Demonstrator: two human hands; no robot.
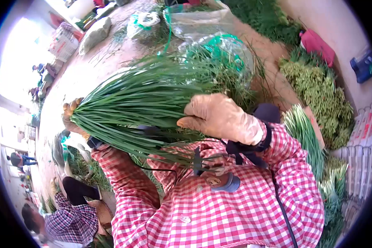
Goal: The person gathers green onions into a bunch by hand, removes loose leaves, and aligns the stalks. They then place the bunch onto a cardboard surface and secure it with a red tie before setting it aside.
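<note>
A large bunch of long green garlic chives (140,97) fans out across the middle of the view. My left hand (72,115), in a stained glove, is closed around its gathered end at the left. My right hand (221,115), in a pale, dirty glove, is beside the loose leaf ends at the right. Its fingers are curled in toward the thumb, and whatever lies between them is too hidden to name. Some leaves droop over my checked sleeve and lap.
Clear plastic bags (219,53) with green trimmings stand ahead. Bundled chives (304,136) and piled greens (318,87) line the right side. A pink jug (318,47) and a blue container (364,64) are by the wall. Another person (70,219) sits at lower left.
</note>
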